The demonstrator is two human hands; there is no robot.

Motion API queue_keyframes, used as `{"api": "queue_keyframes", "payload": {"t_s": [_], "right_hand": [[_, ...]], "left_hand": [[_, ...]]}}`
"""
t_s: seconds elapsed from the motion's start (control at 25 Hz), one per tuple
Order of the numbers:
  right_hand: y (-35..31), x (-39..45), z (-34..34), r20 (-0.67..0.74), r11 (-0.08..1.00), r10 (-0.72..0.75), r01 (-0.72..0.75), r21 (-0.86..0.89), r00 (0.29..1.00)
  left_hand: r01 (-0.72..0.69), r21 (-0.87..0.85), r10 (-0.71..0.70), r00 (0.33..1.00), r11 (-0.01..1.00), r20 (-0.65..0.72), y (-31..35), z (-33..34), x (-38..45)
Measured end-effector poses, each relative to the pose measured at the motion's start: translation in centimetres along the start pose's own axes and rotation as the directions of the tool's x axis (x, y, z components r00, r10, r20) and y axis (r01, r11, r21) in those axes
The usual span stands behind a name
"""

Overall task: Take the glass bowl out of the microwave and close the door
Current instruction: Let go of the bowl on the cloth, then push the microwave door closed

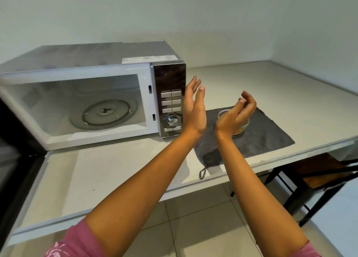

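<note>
- Right of the microwave (93, 101), a clear glass bowl (244, 126) sits on a grey cloth (267, 132), orange bits inside.
- Microwave button labels: unreadable.
- Left hand (193, 109) spread; right hand (237, 113) loosely curled, empty.

Bare forearms, pink short sleeves (64, 243) — left one white-patterned

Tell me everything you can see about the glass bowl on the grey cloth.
The glass bowl is small, round and clear. It stands upright on the dark grey cloth, on the white table to the right of the microwave, so it is already out of the oven. Something orange lies at its bottom; what it is cannot be told. The right hand is in front of it and hides most of the rim and the middle. Whether the hand touches the bowl cannot be told.
</note>
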State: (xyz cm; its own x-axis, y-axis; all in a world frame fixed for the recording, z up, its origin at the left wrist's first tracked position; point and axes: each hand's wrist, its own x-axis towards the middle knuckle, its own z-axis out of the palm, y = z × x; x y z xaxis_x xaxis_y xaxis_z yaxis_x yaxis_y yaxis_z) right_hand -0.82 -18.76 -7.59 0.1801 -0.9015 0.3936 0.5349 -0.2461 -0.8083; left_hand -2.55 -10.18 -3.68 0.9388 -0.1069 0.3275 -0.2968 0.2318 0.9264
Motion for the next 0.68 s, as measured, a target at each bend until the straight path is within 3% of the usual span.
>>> {"api": "queue_keyframes", "payload": {"t_s": [0.24, 0.44, 0.56, 0.68], "right_hand": [[-2.6, -6.5, 2.9, 0.237, 0.992, -0.110, 0.091, 0.088, 0.965], [-4.3, -11.1, 4.3, 0.370, 0.987, -0.082, 0.025, 0.157, 0.925], [-5.2, -13.6, 4.9, 0.422, 0.986, -0.045, -0.028, 0.166, 0.905], [-6.1, -16.4, 5.2, 0.488, 0.979, -0.001, -0.099, 0.180, 0.873]], "left_hand": [[-0.089, 0.145, 0.116, 0.974, 0.985, -0.194, 4.0, -5.2, -0.8], [-0.003, 0.432, 0.204, 0.884, 0.902, -0.421, 6.3, -10.1, -2.3], [0.169, 0.595, 0.160, 0.873, 0.786, -0.460, 7.5, -12.8, -2.9], [0.300, 0.737, 0.115, 0.883, 0.605, -0.454, 9.0, -15.3, -3.7]]}}
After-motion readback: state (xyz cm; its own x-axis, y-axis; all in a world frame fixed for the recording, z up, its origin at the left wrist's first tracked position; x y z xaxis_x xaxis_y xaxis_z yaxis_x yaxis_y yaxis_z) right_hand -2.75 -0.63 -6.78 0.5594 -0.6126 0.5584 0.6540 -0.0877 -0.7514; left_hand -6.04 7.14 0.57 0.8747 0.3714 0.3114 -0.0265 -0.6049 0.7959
